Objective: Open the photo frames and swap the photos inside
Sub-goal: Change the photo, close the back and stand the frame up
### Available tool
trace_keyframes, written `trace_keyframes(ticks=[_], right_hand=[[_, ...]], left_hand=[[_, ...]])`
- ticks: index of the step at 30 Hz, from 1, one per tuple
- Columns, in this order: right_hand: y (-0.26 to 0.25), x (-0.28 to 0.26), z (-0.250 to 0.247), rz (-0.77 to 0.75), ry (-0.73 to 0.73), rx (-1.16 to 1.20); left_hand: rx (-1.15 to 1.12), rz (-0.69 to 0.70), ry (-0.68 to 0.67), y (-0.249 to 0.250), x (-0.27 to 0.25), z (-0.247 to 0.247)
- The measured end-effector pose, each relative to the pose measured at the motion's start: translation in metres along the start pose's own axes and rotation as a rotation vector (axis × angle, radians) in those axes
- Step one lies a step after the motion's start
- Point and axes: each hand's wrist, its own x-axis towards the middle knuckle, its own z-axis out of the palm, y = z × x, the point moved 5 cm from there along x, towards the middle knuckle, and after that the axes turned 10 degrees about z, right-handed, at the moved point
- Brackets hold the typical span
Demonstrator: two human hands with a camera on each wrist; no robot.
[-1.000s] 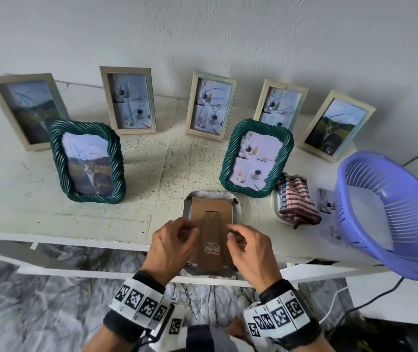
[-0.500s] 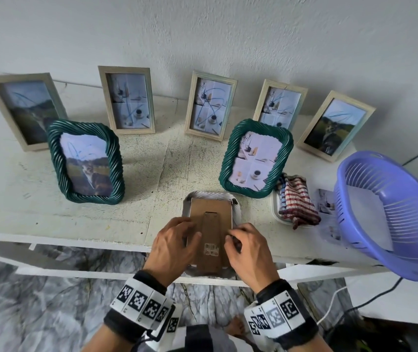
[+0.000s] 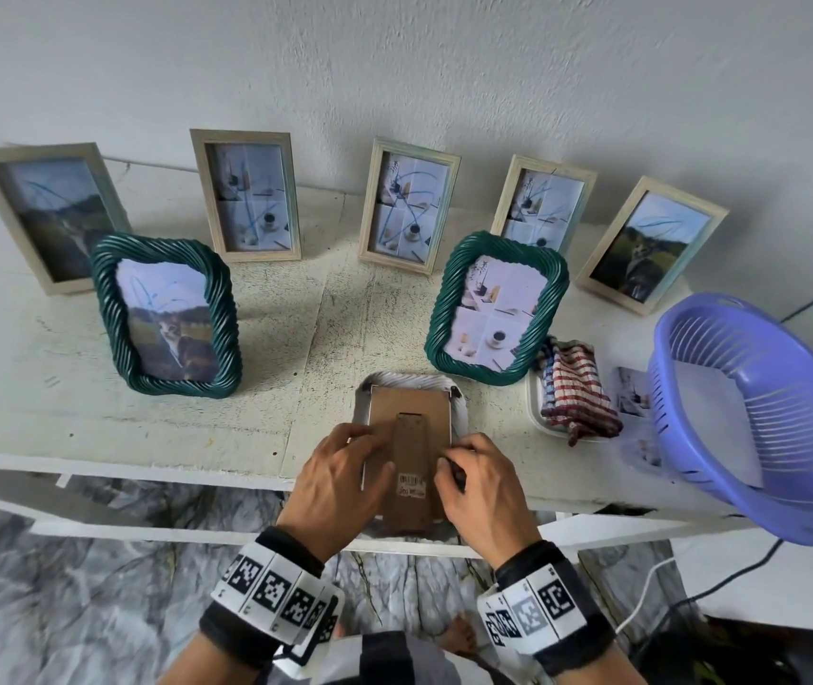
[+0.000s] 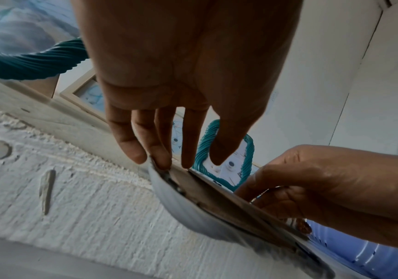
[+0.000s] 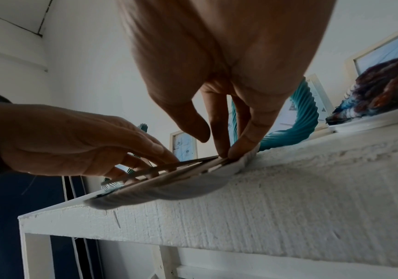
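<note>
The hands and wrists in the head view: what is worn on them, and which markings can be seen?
Both hands are bare: the left hand and the right hand wear no gloves or rings that show. Each wrist carries a black band beneath a white segmented cuff printed with square black-and-white coded markers. No sleeves reach the wrists.

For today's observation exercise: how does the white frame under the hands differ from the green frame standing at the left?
The white frame lies face down, its brown cardboard back showing; the green frame stands upright, showing a cat photo. Both hands' fingers touch the white frame; nothing touches the green one. Both have twisted, rope-like rims.
</note>
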Motion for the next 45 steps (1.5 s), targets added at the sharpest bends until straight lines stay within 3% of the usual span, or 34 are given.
trace_keyframes(ticks=[7,15,21,25,28,37,45], right_hand=[[-0.002,-0.005,-0.004,-0.043,-0.027,-0.049],[0.025,-0.048,-0.012,-0.288,-0.126,-0.225],[0.030,-0.061,-0.003,-0.351,-0.158,-0.307],[0.029,-0.058,0.002,-0.277,-0.143,-0.226],[0.028,-0.058,-0.002,-0.173,-0.041,-0.153],[0.015,-0.054,0.001,-0.046,0.056,-0.164],[0.018,-0.056,0.003,-0.060,0.050,-0.067]], left_hand=[[0.157,0.038,-0.083,0.003,-0.006,0.005],[0.261,0.061,-0.180,0.010,-0.006,0.009],[0.300,0.054,-0.212,0.014,-0.007,0.011],[0.333,0.045,-0.232,0.014,-0.007,0.012],[0.346,0.046,-0.237,0.013,-0.007,0.013],[0.357,0.056,-0.186,0.010,-0.009,0.017],[0.355,0.053,-0.181,0.008,-0.007,0.015]])
